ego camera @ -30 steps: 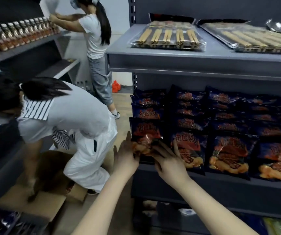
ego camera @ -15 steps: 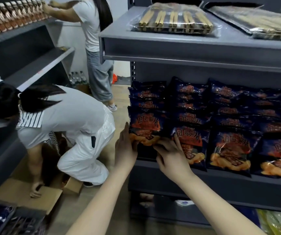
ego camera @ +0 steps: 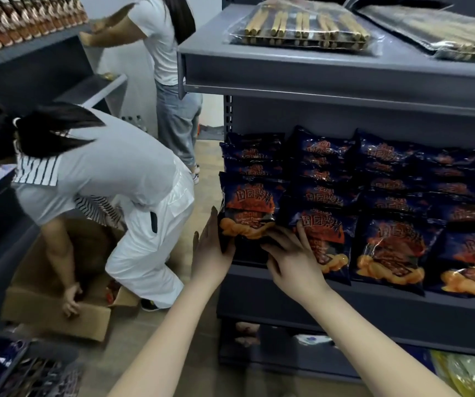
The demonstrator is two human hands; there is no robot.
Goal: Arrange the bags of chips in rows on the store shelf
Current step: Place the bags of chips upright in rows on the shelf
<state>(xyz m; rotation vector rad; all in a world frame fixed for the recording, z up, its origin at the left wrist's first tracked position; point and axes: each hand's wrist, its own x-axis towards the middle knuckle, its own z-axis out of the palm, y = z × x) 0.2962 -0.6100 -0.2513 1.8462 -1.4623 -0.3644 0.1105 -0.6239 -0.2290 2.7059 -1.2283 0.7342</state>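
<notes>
At the shelf's (ego camera: 345, 300) left end, the front bag (ego camera: 247, 207) heads its row. Your left grip (ego camera: 212, 250) lies flat on its side, fingers straight. Your right grip (ego camera: 293, 259) is at its bottom edge, pinching or pressing, can't tell. Expect light, slick, crushable: take the seams.

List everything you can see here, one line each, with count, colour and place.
chip bags: many, dark blue with red and orange print, overlapping rows on the middle shelf
end bag: one, same colours, front left of the rows, between both hands
shelf unit: one, grey, right
stick packs: two, clear with tan sticks, top shelf
bottles: one row, brown, upper shelf at far left
cardboard box: one, brown, floor at left
bending person: one, white clothes, hand on the box
standing person: one, white top, grey trousers, behind
left hand: flat against the end bag's left edge
right hand: fingers spread on the front bags' lower edges
</notes>
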